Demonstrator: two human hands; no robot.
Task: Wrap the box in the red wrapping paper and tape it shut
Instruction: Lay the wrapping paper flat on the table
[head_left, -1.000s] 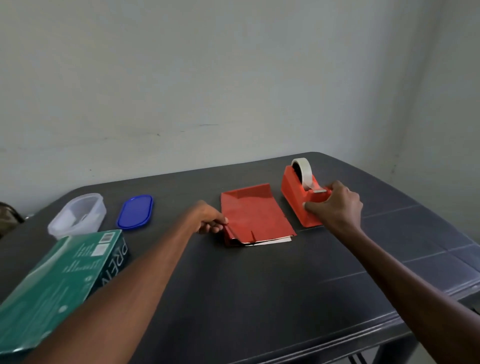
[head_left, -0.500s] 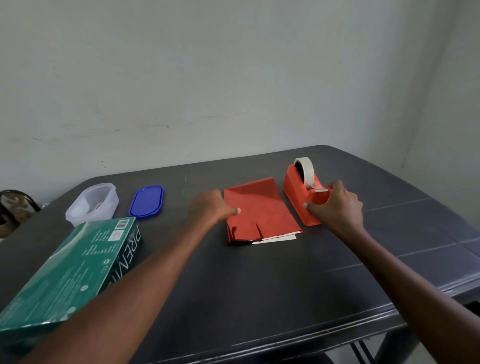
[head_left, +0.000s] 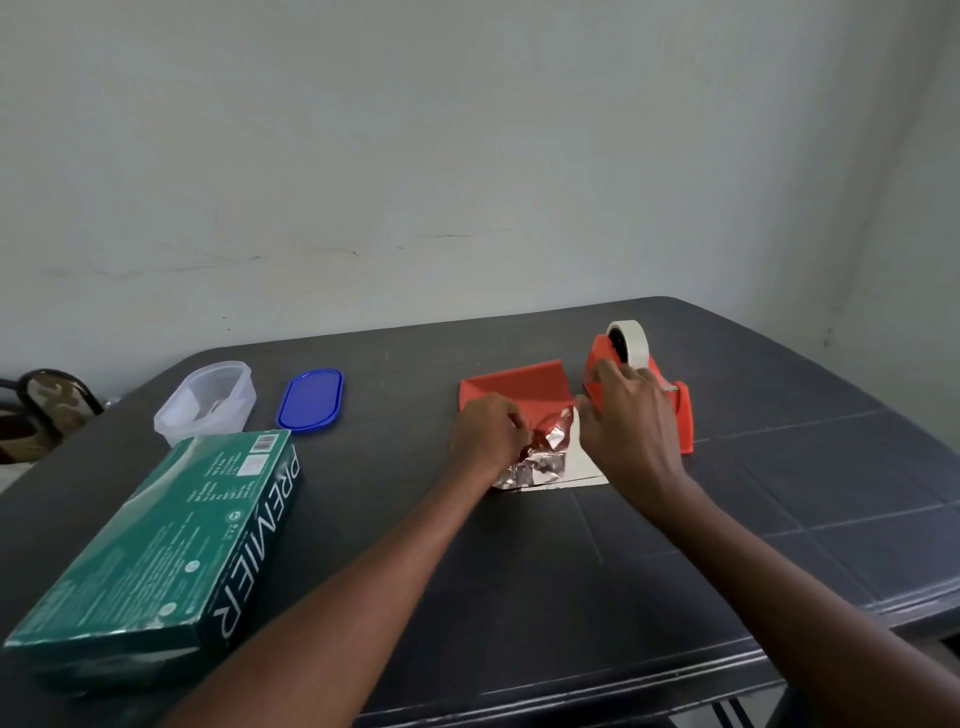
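Note:
A green box (head_left: 156, 545) printed "PREMIER" lies flat at the table's near left. The folded red wrapping paper (head_left: 519, 387) lies mid-table, its near part turned up and crumpled so the silver underside (head_left: 540, 462) shows. My left hand (head_left: 488, 434) grips that turned-up layer at its left. My right hand (head_left: 628, 421) reaches over the paper's right edge with fairly straight fingers, thumb at the white edge and fingertips against the red tape dispenser (head_left: 683, 421). A white tape roll (head_left: 631, 340) sits on the dispenser.
A clear plastic container (head_left: 208, 402) and its blue lid (head_left: 311, 397) sit at the back left of the dark table (head_left: 571, 597). A dark object (head_left: 47, 405) shows beyond the table's left edge. A wall stands close behind.
My left hand has taken hold of the paper's near layer and lifted it, baring the silver side. My right hand has left the dispenser's front end and moved left to the paper's edge.

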